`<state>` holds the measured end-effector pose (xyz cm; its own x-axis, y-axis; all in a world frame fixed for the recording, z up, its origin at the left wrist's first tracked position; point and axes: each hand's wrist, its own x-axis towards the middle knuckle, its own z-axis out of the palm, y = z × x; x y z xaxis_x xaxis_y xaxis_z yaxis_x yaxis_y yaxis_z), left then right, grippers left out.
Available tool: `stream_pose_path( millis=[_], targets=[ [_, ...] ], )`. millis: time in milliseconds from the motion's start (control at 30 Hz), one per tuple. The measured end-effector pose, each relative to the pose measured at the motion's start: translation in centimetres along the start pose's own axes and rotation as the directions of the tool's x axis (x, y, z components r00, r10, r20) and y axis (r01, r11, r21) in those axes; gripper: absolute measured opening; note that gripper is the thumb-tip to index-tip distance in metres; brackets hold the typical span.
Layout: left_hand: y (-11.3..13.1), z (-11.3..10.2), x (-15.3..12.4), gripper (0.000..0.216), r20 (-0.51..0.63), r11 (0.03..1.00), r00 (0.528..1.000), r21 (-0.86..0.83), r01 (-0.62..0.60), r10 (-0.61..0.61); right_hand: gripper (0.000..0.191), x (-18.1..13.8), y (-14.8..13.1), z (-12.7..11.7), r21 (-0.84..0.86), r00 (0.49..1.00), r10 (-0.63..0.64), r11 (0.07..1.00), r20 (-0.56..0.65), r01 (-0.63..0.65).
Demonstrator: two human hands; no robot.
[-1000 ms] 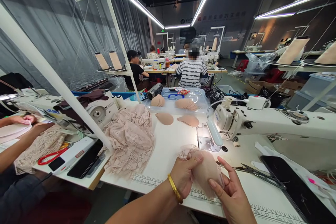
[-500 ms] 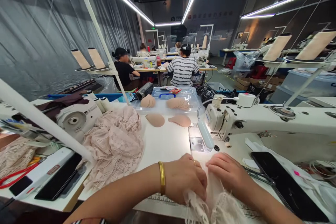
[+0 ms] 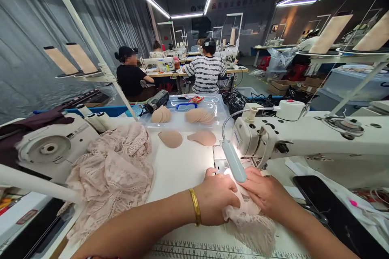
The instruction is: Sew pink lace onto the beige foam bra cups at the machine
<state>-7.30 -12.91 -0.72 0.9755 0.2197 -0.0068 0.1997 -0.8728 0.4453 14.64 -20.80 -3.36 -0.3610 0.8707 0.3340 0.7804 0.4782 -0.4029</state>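
Lace garment piece [image 3: 249, 220] lies low in the frame's centre on the white desk [image 3: 182, 166], pressed flat beneath the left hand [image 3: 217, 198] and right hand [image 3: 264, 192], fingers spread beside the sewing machine [image 3: 304, 137] head. Fingertips so close to the needle risk a prick; loose lace could bunch.

Pale pink lace piece [image 3: 249, 220], crumpled, flat on table by needle plate.
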Motion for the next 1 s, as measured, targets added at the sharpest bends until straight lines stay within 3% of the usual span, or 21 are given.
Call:
stream_pose_path(
  millis=[300,533,867,1000],
  targets=[
    [1.2,2.1,1.0,0.016,-0.134,0.992,0.985,-0.081,0.100,-0.111,0.036,-0.4,1.2,0.5,-0.029,0.988,0.151,0.988,-0.034,-0.152],
    [1.3,2.5,1.0,0.012,-0.177,0.993,0.981,-0.098,0.067,-0.084,0.032,-0.3,0.9,0.0,-0.046,0.985,0.166,0.985,-0.051,-0.168],
    [0.6,1.9,0.9,0.025,-0.117,0.997,0.992,-0.069,0.043,-0.051,0.034,-0.7,1.5,0.8,-0.089,0.988,0.141,0.985,-0.055,-0.145],
    [-0.3,1.1,1.2,0.018,-0.089,1.000,0.996,0.002,0.031,-0.030,0.037,-0.8,1.7,1.0,-0.121,0.990,0.121,0.984,-0.072,-0.130]
  ],
)
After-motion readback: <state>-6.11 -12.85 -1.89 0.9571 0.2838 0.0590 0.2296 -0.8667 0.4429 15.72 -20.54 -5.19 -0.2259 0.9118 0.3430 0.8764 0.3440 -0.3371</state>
